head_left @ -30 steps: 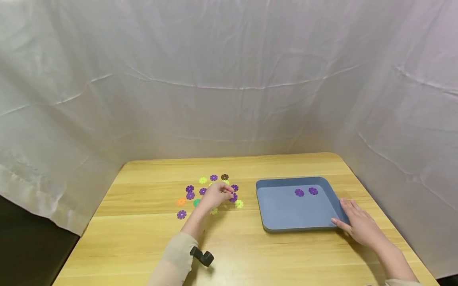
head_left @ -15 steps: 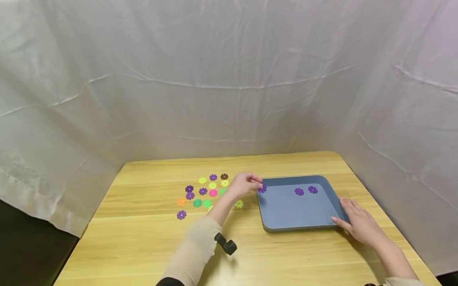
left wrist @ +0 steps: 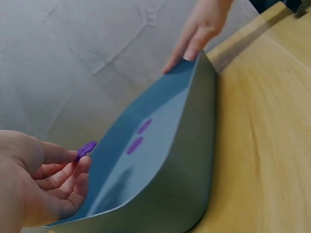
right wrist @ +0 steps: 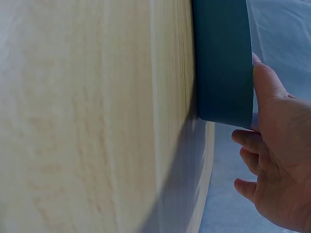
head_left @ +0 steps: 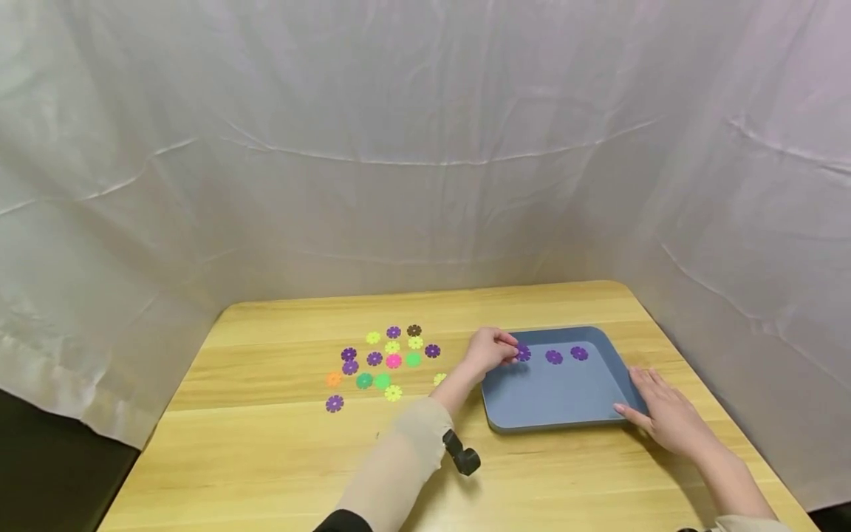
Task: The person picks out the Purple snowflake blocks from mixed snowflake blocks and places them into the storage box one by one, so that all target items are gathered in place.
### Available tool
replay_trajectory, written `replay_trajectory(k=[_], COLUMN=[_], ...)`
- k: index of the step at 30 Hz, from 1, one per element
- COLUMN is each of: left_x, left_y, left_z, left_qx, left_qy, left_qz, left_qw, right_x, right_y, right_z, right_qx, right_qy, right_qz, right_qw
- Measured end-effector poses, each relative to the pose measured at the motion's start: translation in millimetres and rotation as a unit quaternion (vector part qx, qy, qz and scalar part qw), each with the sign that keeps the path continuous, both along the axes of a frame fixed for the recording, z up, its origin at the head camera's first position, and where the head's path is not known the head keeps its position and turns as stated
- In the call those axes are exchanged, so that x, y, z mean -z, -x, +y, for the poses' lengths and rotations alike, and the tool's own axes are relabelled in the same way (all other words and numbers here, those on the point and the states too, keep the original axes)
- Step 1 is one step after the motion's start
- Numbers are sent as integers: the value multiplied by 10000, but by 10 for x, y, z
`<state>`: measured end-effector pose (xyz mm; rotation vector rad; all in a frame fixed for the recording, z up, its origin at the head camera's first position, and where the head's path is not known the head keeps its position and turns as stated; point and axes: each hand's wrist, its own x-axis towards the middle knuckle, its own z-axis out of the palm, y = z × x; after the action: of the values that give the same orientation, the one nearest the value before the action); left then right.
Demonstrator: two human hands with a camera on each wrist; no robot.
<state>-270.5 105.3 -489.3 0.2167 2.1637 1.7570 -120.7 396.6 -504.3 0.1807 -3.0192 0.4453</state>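
Observation:
My left hand pinches a purple flower-shaped disc between thumb and fingers, over the left part of the blue-grey tray. In the left wrist view the pinched disc is tilted and held above the tray floor. Two more purple discs lie inside the tray, side by side toward its back. My right hand rests on the tray's front right corner, its thumb at the front rim and its fingers extended along the right side. From the right wrist, the thumb touches the rim.
Left of the tray, several flower-shaped discs lie scattered on the wooden table: purple, yellow and green ones, a pink disc, an orange disc and a brown disc. A pale curtain encloses the table's back and sides.
My left hand has carried a purple disc rightward from the scattered discs, past the tray's left rim and over the tray. The right hand has stayed at the tray's corner.

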Motion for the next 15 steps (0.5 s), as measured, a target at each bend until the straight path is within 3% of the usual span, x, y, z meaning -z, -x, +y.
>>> replay_trajectory(k=[10,15], left_x=[119,142], left_y=[26,57], left_z=[255,331], left_qx=[-266,-301], left_qy=[683,883], left_qz=[-214,-114], left_qw=[9971,9956], right_x=[34,34], right_y=[-7,0], right_z=[12,14], right_qx=[40,33], right_qy=[24,16], right_qz=[-91,-35], right_qw=[9999,10000])
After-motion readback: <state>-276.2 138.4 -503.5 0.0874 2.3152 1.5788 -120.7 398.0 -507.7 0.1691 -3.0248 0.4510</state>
